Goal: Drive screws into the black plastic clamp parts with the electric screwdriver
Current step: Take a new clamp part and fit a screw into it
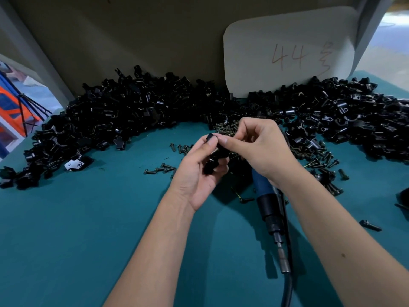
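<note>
With the left hand (200, 171) gripping the clamp (215, 152) and the right hand (257, 149) pinching at its top, a small screw could slip, while the screwdriver (269, 202) lies under the right wrist.

Both forearms are reaching forward, hands meeting mid-frame — the left hand (200, 171) is curling palm-up, the right hand (257, 149) is pinching with thumb and forefinger beside it.
</note>
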The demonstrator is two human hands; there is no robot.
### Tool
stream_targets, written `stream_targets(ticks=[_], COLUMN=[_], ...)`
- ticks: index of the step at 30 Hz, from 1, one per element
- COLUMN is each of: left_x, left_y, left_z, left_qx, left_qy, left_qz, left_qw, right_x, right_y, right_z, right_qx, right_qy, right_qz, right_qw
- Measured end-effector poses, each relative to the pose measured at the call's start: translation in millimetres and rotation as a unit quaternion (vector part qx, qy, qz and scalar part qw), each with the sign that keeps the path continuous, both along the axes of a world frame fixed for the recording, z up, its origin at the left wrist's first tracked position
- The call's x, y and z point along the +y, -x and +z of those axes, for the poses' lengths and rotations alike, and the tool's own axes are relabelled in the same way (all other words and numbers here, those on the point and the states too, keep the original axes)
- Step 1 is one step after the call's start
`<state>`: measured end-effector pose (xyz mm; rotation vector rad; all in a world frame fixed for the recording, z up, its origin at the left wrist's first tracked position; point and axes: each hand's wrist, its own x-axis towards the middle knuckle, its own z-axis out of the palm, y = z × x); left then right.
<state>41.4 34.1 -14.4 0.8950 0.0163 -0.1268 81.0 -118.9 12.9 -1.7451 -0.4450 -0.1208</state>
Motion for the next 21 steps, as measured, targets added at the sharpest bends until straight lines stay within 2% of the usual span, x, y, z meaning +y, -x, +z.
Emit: stream_targets(ticks=[3, 5, 12, 18, 21], left_x=[-2, -1, 0, -4, -6], left_y=[-1, -2, -2, -2, -1], left_z=[1, 2, 2, 2, 3], left_qx=[0.015, 0.031, 0.042, 0.046, 0.050], left_qy=[-0.003, -0.001, -0.007, -0.107, -0.128], left_qz=[0.018, 0.023, 0.044, 0.071, 0.057], left_qw=[1.000, 0.999, 0.998, 0.991, 0.989], right_x=[4, 4, -1, 1, 0], right_y=[4, 5, 5, 6, 8], right_z=[2, 4, 6, 9, 15], right_qx=[-0.045, -0.037, -0.059, -0.071, -0.094], right_qy=[0.074, 0.108, 0.168, 0.196, 0.209], right_qz=[-0.005, -0.001, 0.009, 0.006, -0.005], right_qw=[0.996, 0.994, 0.984, 0.978, 0.973])
